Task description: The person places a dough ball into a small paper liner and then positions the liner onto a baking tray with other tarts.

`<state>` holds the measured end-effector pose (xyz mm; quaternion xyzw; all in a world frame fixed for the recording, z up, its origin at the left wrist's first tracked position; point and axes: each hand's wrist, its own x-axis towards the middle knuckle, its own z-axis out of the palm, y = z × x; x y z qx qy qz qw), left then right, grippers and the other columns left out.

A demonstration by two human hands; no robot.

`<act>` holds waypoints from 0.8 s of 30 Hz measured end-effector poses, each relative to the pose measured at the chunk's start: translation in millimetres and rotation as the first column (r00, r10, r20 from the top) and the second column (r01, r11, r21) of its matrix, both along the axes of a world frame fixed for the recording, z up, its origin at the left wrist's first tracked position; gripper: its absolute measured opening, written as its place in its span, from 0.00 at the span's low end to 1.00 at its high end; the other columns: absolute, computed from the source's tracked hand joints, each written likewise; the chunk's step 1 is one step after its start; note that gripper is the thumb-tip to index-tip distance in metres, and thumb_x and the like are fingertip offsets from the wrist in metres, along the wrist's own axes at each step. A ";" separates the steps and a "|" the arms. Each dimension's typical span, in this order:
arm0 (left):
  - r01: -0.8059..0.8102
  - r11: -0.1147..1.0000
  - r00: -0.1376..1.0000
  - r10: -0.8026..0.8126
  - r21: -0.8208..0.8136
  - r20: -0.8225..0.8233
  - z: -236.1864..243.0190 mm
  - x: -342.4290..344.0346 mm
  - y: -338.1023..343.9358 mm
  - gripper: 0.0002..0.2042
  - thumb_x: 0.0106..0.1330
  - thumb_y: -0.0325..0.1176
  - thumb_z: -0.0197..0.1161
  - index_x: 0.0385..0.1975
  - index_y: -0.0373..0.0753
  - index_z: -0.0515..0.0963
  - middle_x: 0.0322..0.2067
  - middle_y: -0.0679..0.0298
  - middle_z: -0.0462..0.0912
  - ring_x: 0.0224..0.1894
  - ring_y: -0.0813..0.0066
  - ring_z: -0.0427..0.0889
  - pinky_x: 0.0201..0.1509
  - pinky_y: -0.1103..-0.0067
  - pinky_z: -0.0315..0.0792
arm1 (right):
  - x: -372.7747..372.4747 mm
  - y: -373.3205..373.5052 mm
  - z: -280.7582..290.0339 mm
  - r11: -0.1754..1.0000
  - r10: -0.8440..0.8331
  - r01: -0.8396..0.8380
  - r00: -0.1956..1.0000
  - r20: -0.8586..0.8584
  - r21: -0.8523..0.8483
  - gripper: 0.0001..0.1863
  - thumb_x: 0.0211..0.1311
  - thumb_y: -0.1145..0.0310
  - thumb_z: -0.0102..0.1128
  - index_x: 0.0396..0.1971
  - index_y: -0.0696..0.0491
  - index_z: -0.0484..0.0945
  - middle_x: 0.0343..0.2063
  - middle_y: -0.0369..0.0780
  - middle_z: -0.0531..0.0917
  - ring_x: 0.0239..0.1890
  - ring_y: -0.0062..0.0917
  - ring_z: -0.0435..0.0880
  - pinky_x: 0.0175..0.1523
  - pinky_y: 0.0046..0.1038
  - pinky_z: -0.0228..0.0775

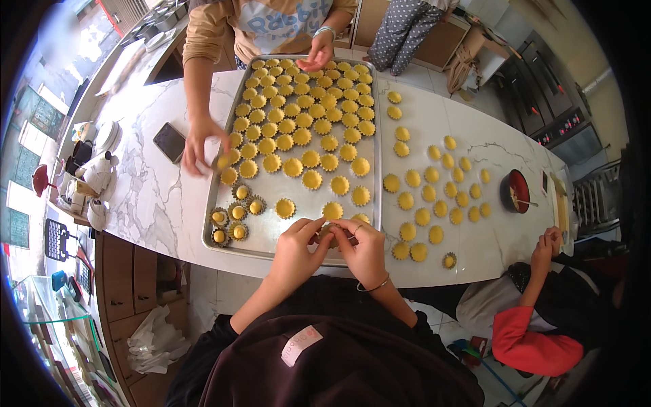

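Observation:
Over the near edge of a large metal baking tray (393, 169), my left hand (296, 245) and my right hand (363, 249) meet fingertip to fingertip. Together they pinch a small tart tin, mostly hidden by the fingers. Rows of fluted tart tins lined with yellow dough (303, 120) fill the tray's far part. Closer to my hands sit a few looser tart shells (285, 208). In the tray's near left corner, several dark fluted tins hold small dough balls (238, 212).
Across the tray, a person's blurred hand (202, 146) reaches over its left edge; their other hand (319, 53) is above the far rim. Yellow dough rounds (422, 216) lie right on the marble table (475, 258). Also there: a phone (169, 142), a red-lined bowl (518, 190) and another person's hands (546, 244).

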<state>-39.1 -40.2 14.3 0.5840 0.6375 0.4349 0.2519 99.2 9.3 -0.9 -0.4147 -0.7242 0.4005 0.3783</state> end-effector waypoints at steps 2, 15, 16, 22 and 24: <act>-0.006 1.000 1.000 0.007 -0.017 0.016 -1.5 -0.2 0.3 0.12 0.55 0.19 0.60 0.39 0.31 0.79 0.29 0.55 0.80 0.27 0.68 0.82 0.32 0.79 0.76 | -0.9 -2.0 0.3 0.997 -0.009 0.006 0.999 -0.039 -0.075 0.09 0.55 0.74 0.62 0.37 0.58 0.80 0.29 0.43 0.81 0.25 0.26 0.81 0.27 0.23 0.72; -0.038 0.999 0.998 0.038 -0.013 0.047 -8.3 -4.3 -1.4 0.10 0.54 0.21 0.62 0.36 0.30 0.79 0.28 0.56 0.81 0.28 0.69 0.83 0.31 0.79 0.76 | -2.1 -2.2 7.6 0.995 -0.066 0.064 0.998 -0.011 -0.079 0.10 0.53 0.77 0.64 0.36 0.58 0.80 0.27 0.40 0.82 0.26 0.21 0.82 0.30 0.19 0.75; -0.031 0.999 0.999 0.031 -0.010 0.029 -9.7 -5.0 -1.5 0.09 0.54 0.21 0.63 0.36 0.30 0.79 0.28 0.56 0.81 0.28 0.69 0.83 0.31 0.79 0.76 | -2.4 -1.2 13.0 1.000 -0.011 0.011 1.000 0.024 -0.007 0.09 0.54 0.76 0.63 0.36 0.58 0.80 0.28 0.41 0.82 0.26 0.23 0.82 0.30 0.21 0.75; 0.024 1.000 0.999 -0.024 0.014 0.040 2.3 -3.9 -0.7 0.10 0.54 0.21 0.62 0.37 0.31 0.79 0.28 0.56 0.81 0.28 0.70 0.83 0.32 0.80 0.76 | -0.6 2.7 3.9 0.998 0.035 -0.036 0.999 0.012 0.045 0.08 0.55 0.75 0.61 0.36 0.59 0.80 0.30 0.42 0.81 0.28 0.27 0.83 0.31 0.22 0.76; 0.020 1.000 0.997 -0.018 -0.021 0.069 1.4 -1.7 -1.7 0.10 0.54 0.21 0.62 0.37 0.31 0.79 0.28 0.56 0.81 0.28 0.70 0.83 0.32 0.80 0.76 | -0.8 1.7 3.7 1.000 -0.003 0.004 1.000 -0.018 0.011 0.09 0.55 0.75 0.61 0.37 0.59 0.80 0.30 0.43 0.81 0.29 0.27 0.83 0.31 0.22 0.76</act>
